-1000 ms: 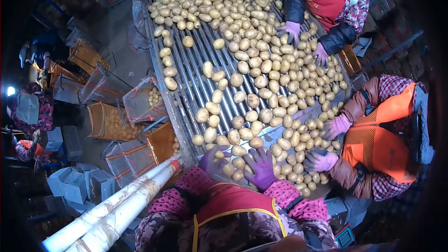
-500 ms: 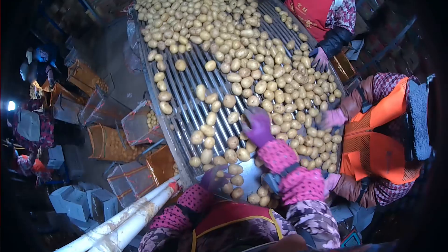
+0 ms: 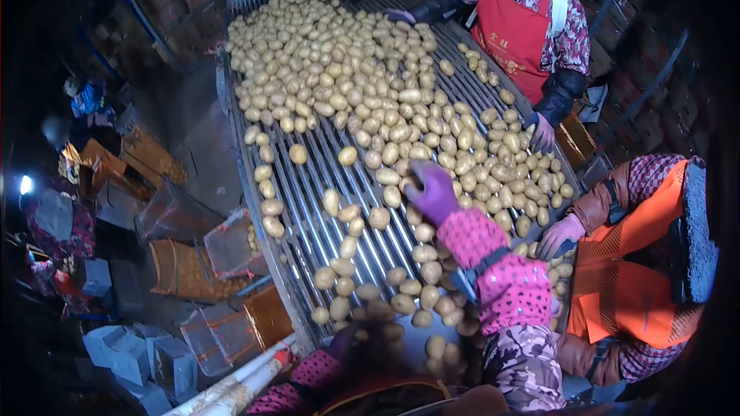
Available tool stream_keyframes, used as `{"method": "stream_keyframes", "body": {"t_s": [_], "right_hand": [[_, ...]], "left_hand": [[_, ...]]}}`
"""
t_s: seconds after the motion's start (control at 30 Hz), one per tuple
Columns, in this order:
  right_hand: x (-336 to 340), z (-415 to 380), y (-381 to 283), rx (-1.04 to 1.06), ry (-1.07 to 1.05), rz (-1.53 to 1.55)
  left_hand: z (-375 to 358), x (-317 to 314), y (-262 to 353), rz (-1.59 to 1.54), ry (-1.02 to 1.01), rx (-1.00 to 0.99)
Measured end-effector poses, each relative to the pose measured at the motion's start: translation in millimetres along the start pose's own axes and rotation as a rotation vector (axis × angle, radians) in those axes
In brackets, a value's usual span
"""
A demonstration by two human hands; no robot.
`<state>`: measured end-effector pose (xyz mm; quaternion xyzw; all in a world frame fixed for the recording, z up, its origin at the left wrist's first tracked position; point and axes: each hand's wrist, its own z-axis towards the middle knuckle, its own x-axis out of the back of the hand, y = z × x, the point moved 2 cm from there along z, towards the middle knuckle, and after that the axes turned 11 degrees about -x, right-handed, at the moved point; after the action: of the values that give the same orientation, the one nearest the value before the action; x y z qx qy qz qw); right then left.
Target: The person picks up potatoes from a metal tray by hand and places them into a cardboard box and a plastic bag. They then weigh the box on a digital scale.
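Note:
My right hand [image 3: 432, 194], in a purple glove with a pink dotted sleeve, reaches over the potatoes [image 3: 462, 142] on the roller conveyor [image 3: 308, 208]. Its thumb and fingers are apart around a dark gap, with potatoes right at the fingertips; no held potato can be made out. Down at the conveyor's near end is my left hand [image 3: 339, 345], in a purple glove, dark and smeared, its fingers hidden. Beside it, loose potatoes [image 3: 435, 347] lie on a pale metal chute [image 3: 416, 339].
A co-worker in an orange vest [image 3: 640, 223] stands at the right edge, a gloved hand [image 3: 561, 236] on the potatoes. Another in a red apron [image 3: 512, 31] works farther back. White pipes [image 3: 231, 385], mesh sacks [image 3: 189, 270] and boxes [image 3: 127, 354] are at left.
My right hand has moved farther up the conveyor. My left hand has drawn lower toward my body. The co-worker's hand at right has shifted nearer to me, and more potatoes lie at the near end.

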<state>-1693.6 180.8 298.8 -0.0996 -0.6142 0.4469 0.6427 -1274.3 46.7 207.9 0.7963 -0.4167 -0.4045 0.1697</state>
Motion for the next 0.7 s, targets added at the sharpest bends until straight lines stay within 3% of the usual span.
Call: {"method": "stream_keyframes", "body": {"t_s": [0.03,0.1,0.17,0.23,0.27,0.3,0.37,0.43,0.5,0.6,0.67,0.7], "right_hand": [[-9.2,29.2,23.8,0.054,0.123,-0.127],[-23.8,61.7,54.5,-0.088,0.243,-0.440],[-43.7,53.9,63.1,-0.182,0.151,-0.347],[-42.0,25.7,43.2,-0.193,0.029,-0.154],[-34.1,5.7,35.8,-0.173,-0.068,-0.128],[-20.5,-4.2,12.8,-0.214,-0.312,-0.261],[-19.8,-62.4,14.2,-0.010,0.013,-0.152],[-5.6,-109.5,-6.6,-0.044,-0.232,-0.158],[-2.7,-154.7,-36.8,0.287,-0.130,-0.163],[8.8,-173.7,-8.7,-0.138,-0.282,0.373],[57.3,-164.3,-15.8,-0.258,-0.209,0.322],[65.9,-158.8,23.0,-0.273,0.031,0.159]], "left_hand": [[4.8,15.7,-7.4,0.387,-0.190,-0.231],[6.4,21.7,-5.4,0.279,-0.098,-0.141],[4.9,17.7,5.3,0.198,0.103,-0.035],[-1.3,11.9,5.0,0.107,0.166,0.026],[-2.1,5.9,9.6,0.053,0.094,0.024],[-1.4,3.0,10.7,0.004,0.013,0.015],[6.3,7.2,-2.2,-0.222,-0.015,0.060],[7.6,0.7,2.1,-0.317,0.024,0.108],[8.8,-9.2,1.0,-0.279,0.062,0.020],[13.1,-1.0,-5.0,-0.298,0.005,0.016],[15.4,-0.4,-5.5,-0.227,0.000,0.004],[14.4,-3.6,-2.1,-0.192,-0.003,-0.004]]}}
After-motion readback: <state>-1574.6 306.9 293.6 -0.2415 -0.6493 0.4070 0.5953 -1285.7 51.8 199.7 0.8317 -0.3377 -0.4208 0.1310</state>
